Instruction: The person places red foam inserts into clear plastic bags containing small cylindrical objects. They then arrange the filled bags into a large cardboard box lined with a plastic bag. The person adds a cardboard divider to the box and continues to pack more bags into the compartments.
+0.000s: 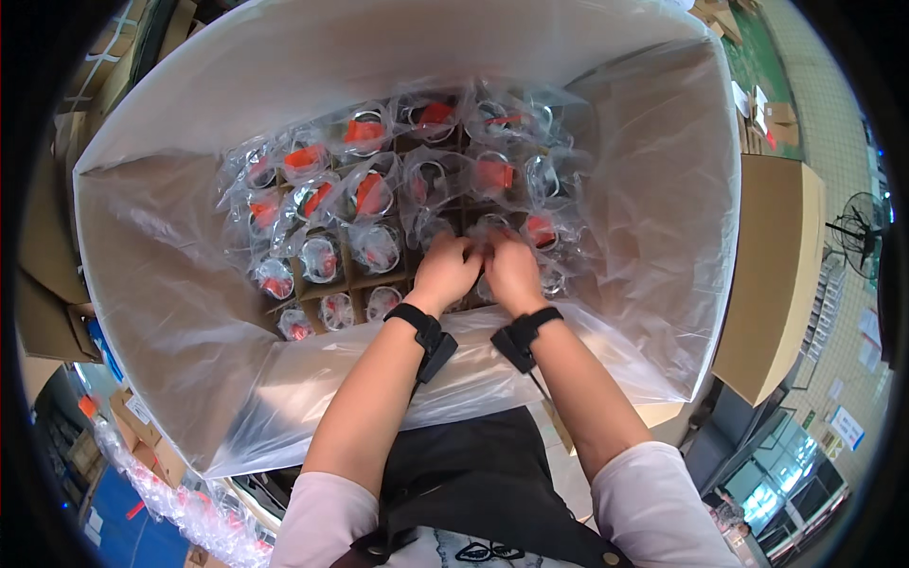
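Observation:
Both my hands reach down into a large carton [653,189] lined with a clear plastic bag. My left hand [447,269] and my right hand [512,272] nearly touch, fingers curled inward over the cells at the near middle. Their fingertips meet among clear plastic wrapping [492,227], and what they grip is mostly hidden. Around them, rows of round-topped items in clear bags, such as one wrapped item [377,248], sit in cardboard dividers [355,270]. Several carry orange-red labels [369,192]. Each wrist wears a black strap with a small block on it.
The liner's near edge [331,374] folds over the carton's front wall. Right of it stands another brown carton [767,275], with a black fan [855,225] beyond. More plastic-wrapped pieces [189,506] lie at the lower left, beside a blue surface [137,535].

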`<state>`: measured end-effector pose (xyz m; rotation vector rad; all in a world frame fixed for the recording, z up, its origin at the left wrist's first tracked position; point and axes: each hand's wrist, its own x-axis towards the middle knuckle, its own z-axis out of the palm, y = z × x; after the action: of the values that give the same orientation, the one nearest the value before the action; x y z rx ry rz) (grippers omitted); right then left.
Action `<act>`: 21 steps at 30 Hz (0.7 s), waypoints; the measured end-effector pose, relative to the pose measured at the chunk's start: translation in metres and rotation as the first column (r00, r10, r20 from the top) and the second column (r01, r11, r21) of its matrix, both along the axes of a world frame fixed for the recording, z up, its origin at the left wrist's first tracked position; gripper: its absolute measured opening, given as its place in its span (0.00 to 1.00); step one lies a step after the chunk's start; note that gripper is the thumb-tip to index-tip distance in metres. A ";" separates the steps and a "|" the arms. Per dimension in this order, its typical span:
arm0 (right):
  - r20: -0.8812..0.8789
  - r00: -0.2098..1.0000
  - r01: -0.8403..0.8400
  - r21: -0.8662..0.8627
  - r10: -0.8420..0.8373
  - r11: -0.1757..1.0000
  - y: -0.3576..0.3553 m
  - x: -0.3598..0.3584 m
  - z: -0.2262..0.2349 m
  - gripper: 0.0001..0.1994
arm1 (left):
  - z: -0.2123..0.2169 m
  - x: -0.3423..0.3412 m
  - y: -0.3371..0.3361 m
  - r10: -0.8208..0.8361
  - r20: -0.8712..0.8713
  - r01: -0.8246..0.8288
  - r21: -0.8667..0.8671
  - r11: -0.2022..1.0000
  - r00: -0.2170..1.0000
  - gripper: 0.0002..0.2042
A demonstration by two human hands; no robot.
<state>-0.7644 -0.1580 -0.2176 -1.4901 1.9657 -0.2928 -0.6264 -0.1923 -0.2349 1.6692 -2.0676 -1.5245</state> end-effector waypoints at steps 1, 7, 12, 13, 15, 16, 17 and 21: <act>-0.046 0.998 -0.029 0.096 0.033 0.995 -0.005 -0.005 -0.012 0.11 | 0.002 -0.002 0.004 -0.002 0.004 0.002 0.018 1.000 1.000 0.24; 0.143 0.967 0.108 0.521 -0.212 0.846 -0.040 -0.032 -0.025 0.09 | 0.024 -0.033 0.004 -0.255 0.209 0.202 0.244 0.948 0.944 0.33; 0.054 0.982 -0.190 0.268 0.182 0.944 -0.026 -0.018 0.042 0.11 | 0.006 -0.050 -0.004 -0.393 0.348 0.241 0.406 0.882 0.851 0.26; 0.004 0.965 -0.253 0.276 0.262 0.927 -0.023 -0.020 0.031 0.11 | 0.005 -0.051 -0.004 -0.374 0.339 0.245 0.368 0.897 0.863 0.24; -0.091 0.903 -0.378 0.295 0.419 0.878 -0.020 -0.025 0.004 0.12 | 0.003 -0.048 -0.001 -0.333 0.324 0.243 0.287 0.926 0.886 0.20; -0.127 0.878 -0.413 0.282 0.461 0.866 -0.018 -0.028 -0.008 0.13 | 0.019 -0.045 0.002 -0.253 0.313 0.193 0.210 0.958 0.916 0.15; -0.131 0.855 -0.428 0.366 0.502 0.826 -0.019 -0.033 -0.022 0.15 | 0.019 -0.037 0.004 -0.327 0.292 0.300 0.136 0.944 0.899 0.12; -0.145 0.847 -0.366 0.538 0.511 0.759 -0.024 -0.011 -0.022 0.19 | 0.042 -0.026 0.000 -0.172 0.289 0.185 -0.018 0.983 0.942 0.10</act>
<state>-0.7758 -0.1820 -0.2397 -1.6415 1.6335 0.6295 -0.6522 -0.1919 -0.1927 1.8248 -2.4397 -1.3341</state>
